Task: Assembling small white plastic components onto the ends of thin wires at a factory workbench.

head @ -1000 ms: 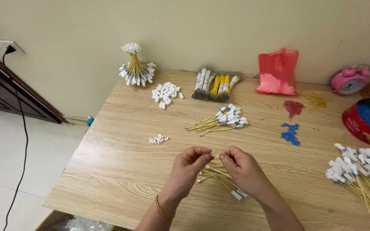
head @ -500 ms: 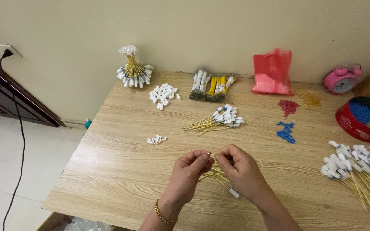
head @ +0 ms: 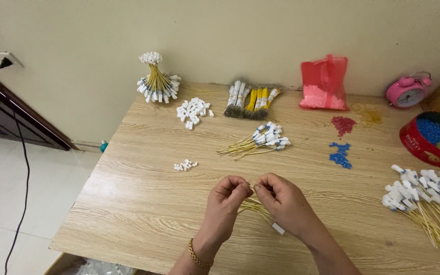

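Close in, both hands meet over the near middle of the counter (head: 128, 203). Left hand (head: 226, 201) and right hand (head: 283, 201) each have thumb and forefinger pressed together, pinching the upper ends of a small bundle of yellow wires (head: 254, 206); the fingertips nearly touch each other.

The bundle lies between and below the two grips, its long axis slanting down toward the right, ending in a white tag (head: 278, 228) just under the right hand. Right hand is nearer that tagged end; left hand holds only the top.

Outward: a tiny cluster of white clips (head: 185, 165) to the left, a loose fan of tagged yellow wires (head: 258, 141) beyond the hands, a big heap of the same (head: 429, 201) at the right edge. Farther back, a standing sheaf (head: 155, 84), flat bound bundles (head: 250, 99), a red bag (head: 325, 84), red (head: 343, 125) and blue beads (head: 340, 154), a red tin (head: 430, 138), a pink alarm clock (head: 407, 91).

Against half a second ago: hands in much the same place, pinch unchanged, the tag hanging slightly closer under the right hand.
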